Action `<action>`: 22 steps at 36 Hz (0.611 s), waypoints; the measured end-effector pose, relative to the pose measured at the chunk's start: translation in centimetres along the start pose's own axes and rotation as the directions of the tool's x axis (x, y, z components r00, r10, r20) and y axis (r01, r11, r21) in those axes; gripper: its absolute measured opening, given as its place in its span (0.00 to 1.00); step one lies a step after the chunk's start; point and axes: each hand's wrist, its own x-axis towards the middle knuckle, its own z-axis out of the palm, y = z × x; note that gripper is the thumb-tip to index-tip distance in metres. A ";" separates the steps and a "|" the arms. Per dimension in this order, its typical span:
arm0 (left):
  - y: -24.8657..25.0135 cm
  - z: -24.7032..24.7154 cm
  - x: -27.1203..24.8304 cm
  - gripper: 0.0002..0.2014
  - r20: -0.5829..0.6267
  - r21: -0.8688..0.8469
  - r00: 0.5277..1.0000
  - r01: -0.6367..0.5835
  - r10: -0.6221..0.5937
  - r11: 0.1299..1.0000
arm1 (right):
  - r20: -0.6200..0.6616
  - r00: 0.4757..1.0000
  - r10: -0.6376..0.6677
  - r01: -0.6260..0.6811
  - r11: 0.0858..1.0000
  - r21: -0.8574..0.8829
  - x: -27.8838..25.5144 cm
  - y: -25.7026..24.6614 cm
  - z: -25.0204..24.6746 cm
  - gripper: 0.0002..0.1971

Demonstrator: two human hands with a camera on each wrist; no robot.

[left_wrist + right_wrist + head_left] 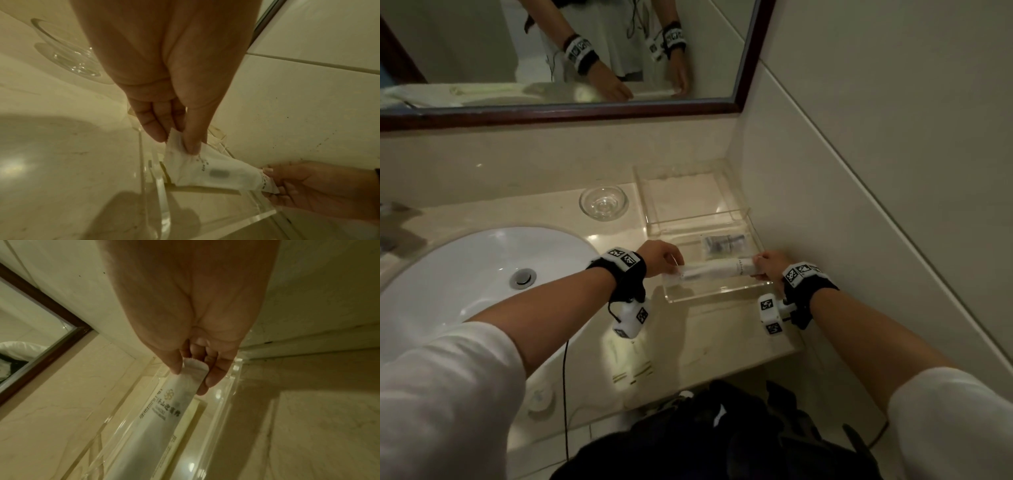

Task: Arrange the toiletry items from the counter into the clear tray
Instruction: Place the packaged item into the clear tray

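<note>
In the lower middle of the head view, my left hand pinched one end of a long white sachet and my right hand pinched the other, so both hands were closed on it and neither was free. The sachet hung level over the front compartment of the clear tray, which sat against the wall at the right of the frame; I could not tell whether it had touched the tray floor yet. In the left wrist view, thumb and fingers clamped a crumpled corner. In the right wrist view the serrated end sat between thumb and fingers. My guess was that the soft wrapper could buckle or catch on the tray's clear rim if one end dropped first, leaving it propped aslant on the wall. The transparent edges were hard to read, so misjudging them seemed likely. I counted one sachet in hand, one small clear packet with dark contents already lying in the compartment just above it in the frame, and one tray with three sections visible, the rear one bare. There was also one glass dish left of the tray, one basin at lower left, and one mirror along the top.
</note>
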 end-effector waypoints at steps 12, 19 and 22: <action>0.6 1.0 0.3 0.09 0.076 0.183 0.997 -0.004 -0.010 0.983 | 0.038 0.986 -0.161 0.159 0.860 -0.485 0.2 -0.3 -0.1 0.09; 0.7 1.8 0.8 0.12 0.113 0.304 0.993 0.000 -0.036 0.953 | 0.144 0.965 -0.221 0.259 0.693 -0.673 0.5 -0.4 -0.6 0.08; 0.5 2.0 1.1 0.13 0.131 0.340 0.991 -0.017 -0.030 0.940 | 0.167 0.958 -0.232 0.279 0.638 -0.717 0.8 -0.6 -0.4 0.09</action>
